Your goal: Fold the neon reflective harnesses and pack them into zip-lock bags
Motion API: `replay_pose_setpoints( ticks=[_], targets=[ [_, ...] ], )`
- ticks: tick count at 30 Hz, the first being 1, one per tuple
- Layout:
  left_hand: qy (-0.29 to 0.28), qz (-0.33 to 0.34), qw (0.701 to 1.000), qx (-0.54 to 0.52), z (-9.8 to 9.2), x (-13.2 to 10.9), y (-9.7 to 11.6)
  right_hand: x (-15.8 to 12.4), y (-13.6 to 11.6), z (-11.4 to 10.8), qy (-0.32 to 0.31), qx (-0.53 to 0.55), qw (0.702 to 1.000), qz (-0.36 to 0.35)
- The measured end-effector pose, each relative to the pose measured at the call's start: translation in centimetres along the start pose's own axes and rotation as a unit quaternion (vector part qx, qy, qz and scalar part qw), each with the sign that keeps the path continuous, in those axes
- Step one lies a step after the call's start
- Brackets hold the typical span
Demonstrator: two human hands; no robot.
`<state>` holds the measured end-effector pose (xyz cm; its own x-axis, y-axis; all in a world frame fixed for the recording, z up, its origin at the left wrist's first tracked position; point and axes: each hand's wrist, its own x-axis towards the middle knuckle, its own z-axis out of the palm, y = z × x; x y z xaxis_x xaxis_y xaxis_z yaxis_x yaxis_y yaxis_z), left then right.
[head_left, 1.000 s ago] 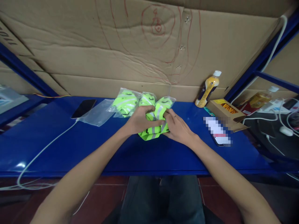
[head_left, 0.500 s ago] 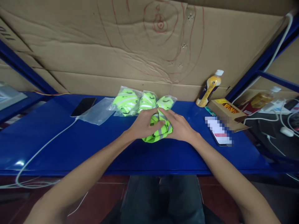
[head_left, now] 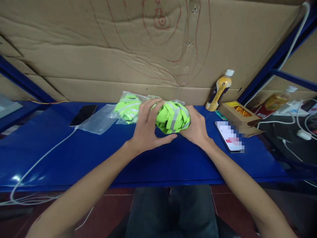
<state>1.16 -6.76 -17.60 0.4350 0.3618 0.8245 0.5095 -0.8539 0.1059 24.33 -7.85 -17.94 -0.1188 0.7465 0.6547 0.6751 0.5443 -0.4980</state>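
A bundled reflective safety vest [head_left: 174, 117], neon yellow-green with grey strips, is raised slightly over the blue table. My right hand [head_left: 196, 127] grips its right side, the fingers largely hidden behind it. My left hand [head_left: 146, 129] is at the vest's left end, its fingers and thumb stretched apart; whether the fingertips touch the cloth I cannot tell. Beyond my left hand lies a clear plastic bag with a similar vest [head_left: 128, 107] folded inside. Other bagged vests behind the held one are mostly hidden.
An empty clear bag [head_left: 97, 121] lies at left, beside a dark phone [head_left: 83, 115] with a white cable. On the right are a yellow drink bottle [head_left: 220, 92], an open cardboard box [head_left: 239, 115] and a lit phone [head_left: 229, 136]. A cardboard panel [head_left: 99, 59] rises behind the table.
My left hand has opened and shifted left off the front of the vest. The vest has turned and moved up and slightly right, with my right hand still on it.
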Motion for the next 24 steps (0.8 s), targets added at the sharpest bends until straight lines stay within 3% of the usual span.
replay_pose_setpoints(
  ticks=[2,4,7,9,11,12,13,16,18,19,21,24],
  targets=[
    [-0.049,0.012,0.999,0.001,0.3,0.0,-0.4,0.1,0.3,-0.1,0.007,0.084,0.996,0.042],
    [-0.079,0.032,0.996,0.006,0.3,0.0,-1.0,0.3,0.3,-0.5,-0.068,0.203,0.972,0.098],
    [-0.059,0.073,0.996,-0.012,-0.2,0.2,-1.4,0.4,-0.2,-1.2,-0.26,0.353,0.879,0.189],
    [-0.066,0.077,0.993,-0.059,-0.7,0.3,-1.1,0.4,-0.5,-1.6,-0.359,0.396,0.815,0.224],
    [-0.084,0.037,0.991,-0.101,-1.1,0.3,-0.5,0.5,-0.4,-1.7,-0.4,0.399,0.794,0.226],
    [-0.084,-0.004,0.99,-0.11,-1.2,0.3,-0.2,0.5,-0.3,-1.6,-0.387,0.386,0.809,0.216],
    [-0.068,-0.056,0.99,-0.112,-1.1,0.4,-0.1,0.6,-0.1,-1.5,-0.346,0.361,0.843,0.199],
    [0.014,-0.236,0.966,-0.105,-0.6,0.5,-0.4,0.4,0.4,-1.0,-0.085,0.194,0.973,0.096],
    [0.059,-0.339,0.929,-0.139,-0.1,0.7,-1.1,0.1,0.3,-0.9,0.062,0.062,0.996,-0.015],
    [0.075,-0.384,0.903,-0.177,0.2,0.7,-1.4,-0.1,0.1,-0.8,0.084,0.014,0.993,-0.076],
    [0.091,-0.459,0.835,-0.288,0.6,0.8,-1.9,-0.4,-0.4,-0.7,0.034,-0.046,0.981,-0.186],
    [0.067,-0.529,0.736,-0.418,0.9,0.8,-1.9,-0.6,-0.7,-0.2,-0.063,-0.078,0.967,-0.233]
  ],
)
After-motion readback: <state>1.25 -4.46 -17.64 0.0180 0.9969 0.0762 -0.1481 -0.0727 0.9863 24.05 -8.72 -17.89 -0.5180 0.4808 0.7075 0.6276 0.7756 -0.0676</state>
